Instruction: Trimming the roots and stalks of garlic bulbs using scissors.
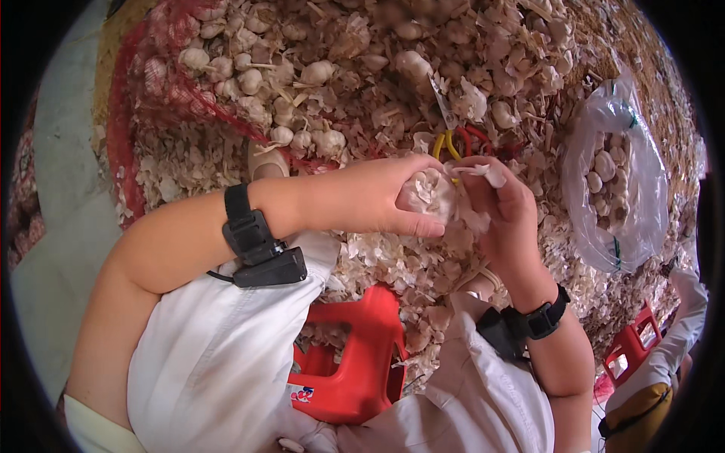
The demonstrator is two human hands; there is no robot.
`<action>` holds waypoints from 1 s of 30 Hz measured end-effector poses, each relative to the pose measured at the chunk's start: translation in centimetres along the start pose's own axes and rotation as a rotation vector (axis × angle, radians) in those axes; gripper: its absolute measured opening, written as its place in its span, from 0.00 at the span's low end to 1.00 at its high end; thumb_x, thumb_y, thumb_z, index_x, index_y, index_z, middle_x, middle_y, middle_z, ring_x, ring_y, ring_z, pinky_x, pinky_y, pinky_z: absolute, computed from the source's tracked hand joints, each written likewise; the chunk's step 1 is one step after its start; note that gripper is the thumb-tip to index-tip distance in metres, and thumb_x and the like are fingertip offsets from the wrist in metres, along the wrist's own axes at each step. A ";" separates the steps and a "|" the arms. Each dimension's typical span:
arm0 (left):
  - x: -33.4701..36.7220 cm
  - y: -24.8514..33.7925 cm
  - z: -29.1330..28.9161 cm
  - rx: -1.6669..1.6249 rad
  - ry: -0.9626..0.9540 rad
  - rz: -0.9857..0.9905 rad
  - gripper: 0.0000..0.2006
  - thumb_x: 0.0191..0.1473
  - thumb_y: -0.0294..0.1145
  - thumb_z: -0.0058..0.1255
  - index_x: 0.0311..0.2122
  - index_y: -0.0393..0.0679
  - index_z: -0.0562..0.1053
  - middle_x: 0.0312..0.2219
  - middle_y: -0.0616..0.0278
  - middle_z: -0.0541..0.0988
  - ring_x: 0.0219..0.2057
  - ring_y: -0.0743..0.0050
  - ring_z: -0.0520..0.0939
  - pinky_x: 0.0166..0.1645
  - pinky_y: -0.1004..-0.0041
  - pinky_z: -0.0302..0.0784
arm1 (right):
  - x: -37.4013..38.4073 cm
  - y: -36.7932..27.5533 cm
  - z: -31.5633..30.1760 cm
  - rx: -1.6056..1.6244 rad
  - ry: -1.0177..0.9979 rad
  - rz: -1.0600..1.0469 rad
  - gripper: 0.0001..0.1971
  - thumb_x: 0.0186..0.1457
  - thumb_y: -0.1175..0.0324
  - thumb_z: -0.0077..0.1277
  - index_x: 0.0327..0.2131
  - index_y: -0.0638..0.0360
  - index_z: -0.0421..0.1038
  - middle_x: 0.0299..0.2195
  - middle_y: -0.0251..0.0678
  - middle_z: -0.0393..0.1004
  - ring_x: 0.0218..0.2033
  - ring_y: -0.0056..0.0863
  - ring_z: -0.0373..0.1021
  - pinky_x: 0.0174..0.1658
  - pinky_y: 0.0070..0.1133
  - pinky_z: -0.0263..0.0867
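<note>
My left hand (pixel 370 195) wraps round a whitish garlic bulb (pixel 428 195), thumb along its near side and fingers mostly hidden behind it. Close beside it, my right hand (pixel 504 204) is closed with curled fingers, and a pale flake of garlic skin (pixel 493 176) sticks out from between them. Loose skin hangs between the two hands. Just beyond them lie scissors (pixel 447 115) with yellow handles, blades pointing away. A red-handled tool (pixel 474 137) rests beside the scissors, its other end not made out.
Garlic bulbs (pixel 251 81) spill from a red mesh bag (pixel 124 128) at far left. A clear plastic bag (pixel 651 177) at right holds peeled cloves. Papery skins (pixel 393 260) cover the ground. A red stool (pixel 366 332) stands between my legs; another person's leg (pixel 668 343) shows at lower right.
</note>
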State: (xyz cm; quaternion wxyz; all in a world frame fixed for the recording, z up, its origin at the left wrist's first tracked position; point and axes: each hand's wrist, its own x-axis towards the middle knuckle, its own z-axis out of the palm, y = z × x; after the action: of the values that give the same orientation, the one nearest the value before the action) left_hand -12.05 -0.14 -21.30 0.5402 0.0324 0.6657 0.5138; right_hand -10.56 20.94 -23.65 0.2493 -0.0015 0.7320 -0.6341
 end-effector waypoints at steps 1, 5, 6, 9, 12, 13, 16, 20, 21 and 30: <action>0.2 -0.4 0.1 -0.003 -0.002 -0.005 0.36 0.49 0.40 0.61 0.58 0.40 0.56 0.39 0.62 0.74 0.41 0.81 0.74 0.44 0.77 0.72 | -0.1 -0.3 -0.2 0.003 -0.002 0.004 0.08 0.60 0.75 0.42 0.39 0.63 0.71 0.21 0.27 0.68 0.24 0.13 0.63 0.28 0.15 0.61; 0.6 -1.5 0.1 -0.175 0.041 0.114 0.31 0.52 0.39 0.58 0.57 0.43 0.58 0.41 0.63 0.73 0.41 0.81 0.74 0.45 0.77 0.72 | -0.3 -0.8 -2.5 -0.118 -0.074 0.287 0.10 0.57 0.74 0.48 0.43 0.63 0.70 0.23 0.32 0.71 0.25 0.18 0.67 0.30 0.18 0.64; 0.7 -1.5 0.1 -0.212 0.080 0.144 0.30 0.53 0.39 0.57 0.56 0.43 0.59 0.42 0.64 0.72 0.40 0.81 0.74 0.44 0.77 0.72 | -0.6 -0.3 -3.1 -0.336 -0.324 0.230 0.15 0.56 0.72 0.49 0.47 0.62 0.68 0.27 0.35 0.73 0.28 0.20 0.69 0.33 0.19 0.65; 0.8 -1.2 0.1 -0.174 0.105 0.141 0.29 0.54 0.42 0.55 0.56 0.43 0.59 0.41 0.64 0.72 0.39 0.81 0.73 0.42 0.77 0.72 | -1.3 0.5 -3.6 -0.574 -0.559 -0.003 0.29 0.56 0.66 0.53 0.59 0.59 0.56 0.41 0.42 0.73 0.39 0.24 0.71 0.40 0.23 0.68; 0.9 -1.0 0.4 -0.216 0.029 0.002 0.29 0.57 0.48 0.50 0.56 0.43 0.59 0.40 0.64 0.73 0.38 0.80 0.73 0.40 0.77 0.72 | -0.5 0.1 -2.9 0.158 -0.385 0.337 0.34 0.57 0.61 0.52 0.62 0.61 0.47 0.44 0.38 0.70 0.41 0.24 0.69 0.43 0.23 0.68; 1.0 -1.0 0.6 -0.216 0.028 0.002 0.29 0.57 0.48 0.50 0.56 0.43 0.59 0.40 0.64 0.73 0.38 0.80 0.73 0.40 0.77 0.72 | -0.6 -0.2 -2.1 0.158 -0.385 0.339 0.34 0.57 0.61 0.52 0.62 0.61 0.47 0.44 0.38 0.70 0.41 0.24 0.69 0.43 0.23 0.68; 1.0 -1.3 0.8 -0.309 0.063 0.093 0.29 0.59 0.54 0.42 0.56 0.41 0.59 0.38 0.63 0.73 0.37 0.80 0.73 0.39 0.76 0.71 | -0.8 -0.8 -0.1 0.379 -0.338 0.317 0.30 0.58 0.67 0.51 0.59 0.64 0.50 0.41 0.38 0.70 0.37 0.19 0.68 0.37 0.17 0.67; 1.3 -1.6 0.2 -0.035 0.121 0.112 0.30 0.60 0.56 0.36 0.55 0.38 0.59 0.38 0.61 0.74 0.37 0.79 0.73 0.40 0.76 0.71 | -0.6 -0.6 -0.1 0.400 -0.318 0.323 0.28 0.58 0.68 0.51 0.58 0.64 0.52 0.40 0.36 0.70 0.35 0.18 0.67 0.37 0.17 0.67; 1.3 -1.8 0.2 0.011 0.109 0.088 0.31 0.61 0.57 0.36 0.55 0.37 0.59 0.38 0.59 0.74 0.38 0.78 0.73 0.42 0.76 0.70 | -0.5 -0.5 -0.1 0.334 -0.317 0.278 0.27 0.58 0.68 0.50 0.58 0.64 0.53 0.40 0.36 0.70 0.34 0.17 0.67 0.36 0.17 0.67; 0.6 -1.7 0.6 0.119 0.136 0.164 0.31 0.62 0.55 0.34 0.57 0.35 0.57 0.43 0.55 0.74 0.46 0.71 0.74 0.48 0.72 0.68 | -0.8 -1.1 0.3 0.340 -0.310 0.242 0.25 0.62 0.67 0.45 0.59 0.63 0.52 0.41 0.36 0.69 0.35 0.18 0.68 0.37 0.17 0.68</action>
State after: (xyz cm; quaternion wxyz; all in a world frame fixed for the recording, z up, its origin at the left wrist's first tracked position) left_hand -11.02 -0.15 -22.87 0.4471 0.0835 0.7253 0.5168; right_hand -10.11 20.72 -22.41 0.4290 0.0309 0.5627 -0.7060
